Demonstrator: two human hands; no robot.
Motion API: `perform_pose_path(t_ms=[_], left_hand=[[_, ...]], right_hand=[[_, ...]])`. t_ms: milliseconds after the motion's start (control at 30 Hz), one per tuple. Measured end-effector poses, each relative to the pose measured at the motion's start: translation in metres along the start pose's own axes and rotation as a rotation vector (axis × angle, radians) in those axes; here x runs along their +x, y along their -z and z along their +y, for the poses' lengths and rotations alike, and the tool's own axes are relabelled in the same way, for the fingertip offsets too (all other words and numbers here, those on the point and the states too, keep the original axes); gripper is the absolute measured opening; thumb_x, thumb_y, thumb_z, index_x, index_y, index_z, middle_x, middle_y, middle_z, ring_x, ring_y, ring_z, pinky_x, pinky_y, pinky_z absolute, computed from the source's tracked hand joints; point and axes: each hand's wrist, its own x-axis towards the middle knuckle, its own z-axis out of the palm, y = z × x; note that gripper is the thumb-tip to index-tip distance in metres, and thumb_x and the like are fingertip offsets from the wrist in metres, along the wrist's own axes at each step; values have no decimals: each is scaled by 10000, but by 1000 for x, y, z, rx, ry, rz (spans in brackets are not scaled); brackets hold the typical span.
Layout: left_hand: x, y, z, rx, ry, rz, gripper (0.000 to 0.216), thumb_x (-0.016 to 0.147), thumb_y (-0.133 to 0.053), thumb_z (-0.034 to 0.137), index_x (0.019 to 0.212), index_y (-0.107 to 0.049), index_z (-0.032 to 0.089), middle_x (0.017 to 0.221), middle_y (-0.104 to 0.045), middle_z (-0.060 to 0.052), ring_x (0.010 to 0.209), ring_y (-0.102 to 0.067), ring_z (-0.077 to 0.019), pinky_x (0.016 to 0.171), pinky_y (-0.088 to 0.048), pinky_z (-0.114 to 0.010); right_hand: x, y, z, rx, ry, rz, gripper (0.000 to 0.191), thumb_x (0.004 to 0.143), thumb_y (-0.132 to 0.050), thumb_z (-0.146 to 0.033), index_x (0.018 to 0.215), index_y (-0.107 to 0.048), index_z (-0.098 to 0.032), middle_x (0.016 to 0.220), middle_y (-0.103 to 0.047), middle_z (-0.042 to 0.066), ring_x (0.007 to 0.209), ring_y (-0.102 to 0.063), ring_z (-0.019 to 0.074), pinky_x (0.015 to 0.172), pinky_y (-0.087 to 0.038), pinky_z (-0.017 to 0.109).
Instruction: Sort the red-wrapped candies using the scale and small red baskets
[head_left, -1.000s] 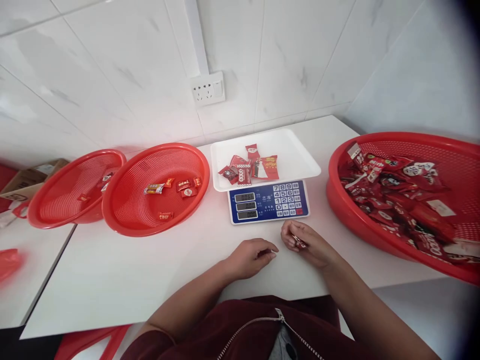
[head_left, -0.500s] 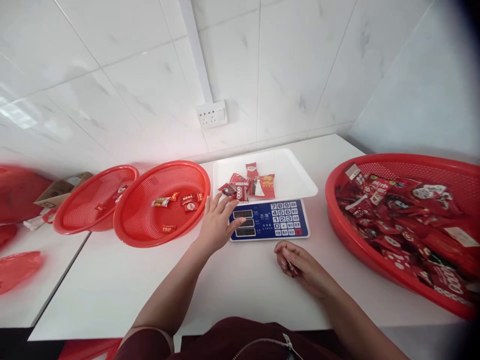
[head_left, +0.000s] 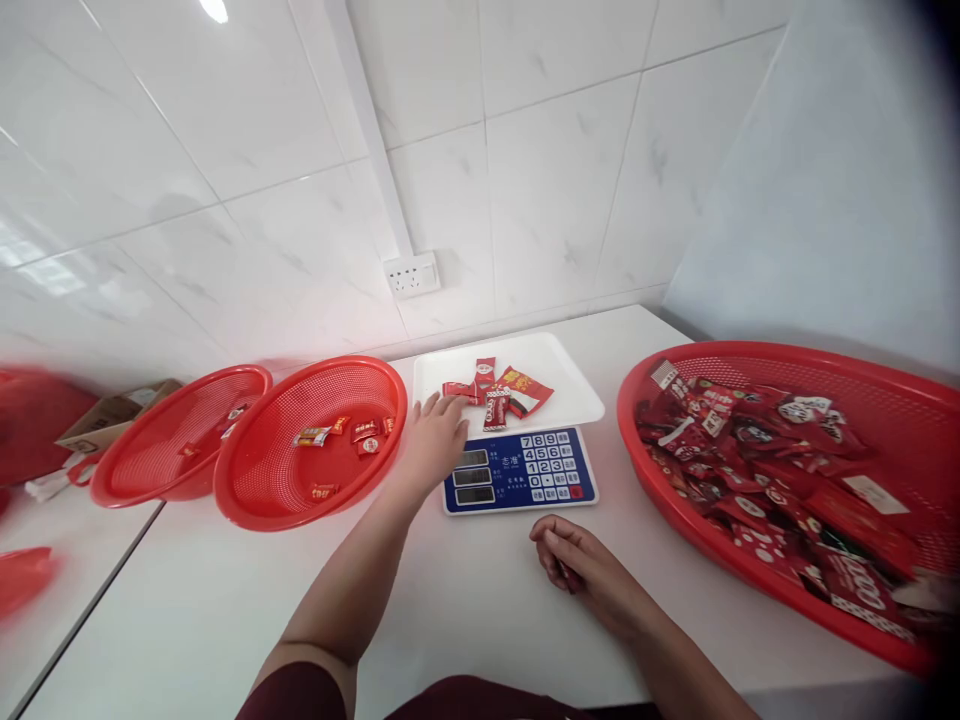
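My left hand (head_left: 435,440) reaches over the near left edge of the scale's white tray (head_left: 570,395), back upward and fingers stretched out. Its fingertips are at the small red snack packets (head_left: 495,408) on the tray; whether they touch one is hard to see. Beyond the fingers lies a larger red and yellow packet (head_left: 527,388). Below the tray is the scale's blue keypad panel (head_left: 517,470). In front of the panel, my right hand (head_left: 581,560) is closed around a small dark red packet (head_left: 570,578), mostly hidden by the fingers.
On the right stands a large red basket (head_left: 637,455) heaped with red packets. Two red baskets, one nearer (head_left: 247,515) and one farther left (head_left: 112,485), hold a few packets each. A cardboard box (head_left: 94,430) sits behind them. The tiled wall has a socket (head_left: 412,275).
My left hand has moved from over the scale's displays to the tray's left edge. Packets near its fingers have shifted. My right hand stays closed on its packet; the view has tilted.
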Motion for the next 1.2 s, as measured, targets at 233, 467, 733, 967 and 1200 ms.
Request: perform_pose_path(t_ms=[233, 467, 733, 967, 1200], left_hand=[[10, 15, -18, -42, 56, 3, 288, 864, -435, 177, 1108, -588, 189, 1044, -670, -90, 941, -638, -232, 801, -500, -333], [-29, 14, 33, -473, -95, 71, 296, 902, -447, 332, 1158, -532, 210, 1075, -678, -63, 900, -674, -180, 740, -547, -283], [-91, -32, 69, -467, -639, 34, 645, 894, -490, 280, 1444, -152, 260, 1382, -465, -151, 1348, -329, -260, 1022, -396, -486], [-109, -40, 32, -445, -281, -140, 565, 886, -490, 314, 1396, -254, 251, 1352, -500, -144, 1245, -477, -271, 923, -499, -435], [-117, -46, 28, -482, -250, -149, 576, 900, -463, 303, 1406, -192, 254, 1297, -558, -116, 1260, -462, -256, 933, -489, -453]], right_hand=[[2, -1, 3, 6, 27, 2, 362, 748, -634, -519, 814, -556, -171, 583, -458, -62, 453, -341, 49, 450, -205, 215], [1, -4, -9, 232, 179, -39, 673, 655, -723, -530, 1221, -445, -294, 995, -593, 36, 644, -598, 114, 478, -394, 201], [-51, 7, -65, -137, 315, 203, 357, 767, -626, -488, 1011, -583, -232, 732, -588, -7, 481, -463, 73, 395, -359, 185], [-118, 104, -153, -1395, 166, 680, 366, 753, -610, -462, 1019, -666, -216, 1110, -615, 104, 1045, -539, 298, 854, -445, 419], [-49, 140, -154, -1692, -297, 398, 210, 849, -490, -269, 911, -668, -176, 903, -693, 113, 805, -637, 247, 675, -436, 313]])
